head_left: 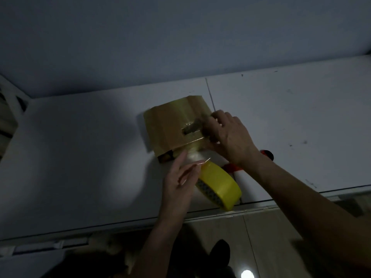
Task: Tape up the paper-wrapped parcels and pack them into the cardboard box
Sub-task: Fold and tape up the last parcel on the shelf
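A brown paper-wrapped parcel lies on the white table, glossy with clear tape. My right hand presses on the parcel's right edge, fingers over the tape there. My left hand grips a yellow tape roll just in front of the parcel. A clear strip of tape stretches from the roll up to the parcel's near edge. No cardboard box is in view.
Red-handled scissors lie on the table under my right forearm. A white wall runs behind the table. The table's front edge is close to the roll, with tiled floor below. A white rack stands at the far left.
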